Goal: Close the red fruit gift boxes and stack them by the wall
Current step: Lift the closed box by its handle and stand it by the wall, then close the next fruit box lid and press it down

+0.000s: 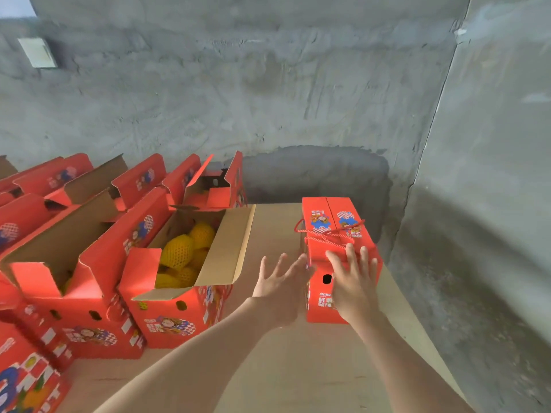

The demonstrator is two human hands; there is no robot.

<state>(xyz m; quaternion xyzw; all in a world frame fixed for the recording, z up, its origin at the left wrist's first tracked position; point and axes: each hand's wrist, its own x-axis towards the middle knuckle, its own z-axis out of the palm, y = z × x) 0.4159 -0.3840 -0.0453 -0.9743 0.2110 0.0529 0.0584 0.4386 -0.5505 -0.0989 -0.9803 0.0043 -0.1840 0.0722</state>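
right hand: The right hand [353,281] has its fingers spread and lies flat on the near top edge of the closed box [337,251]. It clasps nothing.
left hand: The left hand [280,290] is also spread wide and holds nothing. It is at the box's left face, fingertips at or just off it; contact cannot be told.
closed box: It stands upright on the cardboard sheet [283,368], its far end near the back wall [268,99]. Nothing is stacked on it.
rope handle: The red rope handle [325,237] lies loose across the lid, just ahead of the right fingertips.
open box: The nearest open box [179,311] stands to the left with a strip of bare sheet between. Its flaps are up and yellow fruit [179,251] in net sleeves shows inside.
other open boxes: More open boxes [89,222] stand in rows further left and behind it, flaps up.
step judged: Nudging or squaring the closed box by the wall. Most boxes are still to close.
risk 1: Flat palms give no hold, so an uneven push could skew or tip the tall, narrow box.
risk 2: The rope left on the lid would likely make the next box sit rocking.
risk 3: The lid seam may spring open if not tucked fully; the lock is not visible.
risk 4: The open box's right flap juts into the gap and could snag an arm reaching left.
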